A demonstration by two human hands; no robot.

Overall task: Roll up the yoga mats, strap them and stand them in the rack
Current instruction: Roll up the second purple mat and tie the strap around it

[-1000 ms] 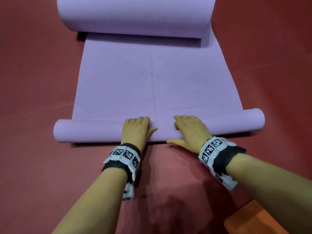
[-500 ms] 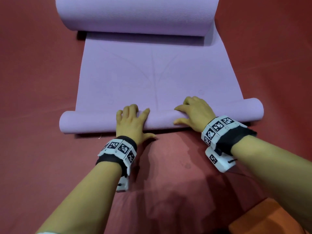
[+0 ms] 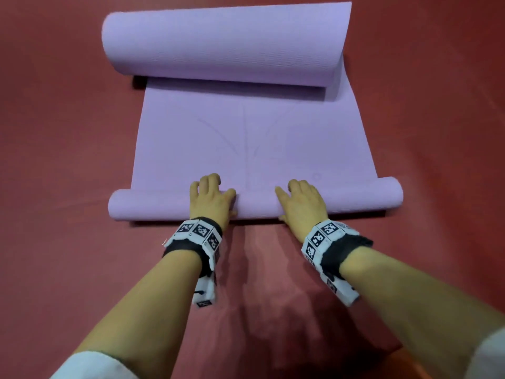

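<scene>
A lilac yoga mat [image 3: 254, 138] lies on a red floor [image 3: 60, 132], in the middle of the view, with its length going from near to far. Its far end is wound into a thick roll [image 3: 224, 47] that lies across the mat. Its near end is wound into a thin roll [image 3: 153, 205], also across the mat, and this one is a little skewed, with the right tip further away than the left tip. Between the two rolls the mat is flat, and faint lines are drawn on it.

Both hands grasp the thin roll near its middle, side by side but apart. The left hand [image 3: 211, 203] has its fingers bent over the top of the roll and the thumb stretched to the right along it. The right hand [image 3: 300, 205] has its fingers curved over the far side and the thumb at the near lower edge. Each wrist carries a black band with white marker squares [image 3: 196, 233]. White sleeves [image 3: 90, 365] show at the near corners.
</scene>
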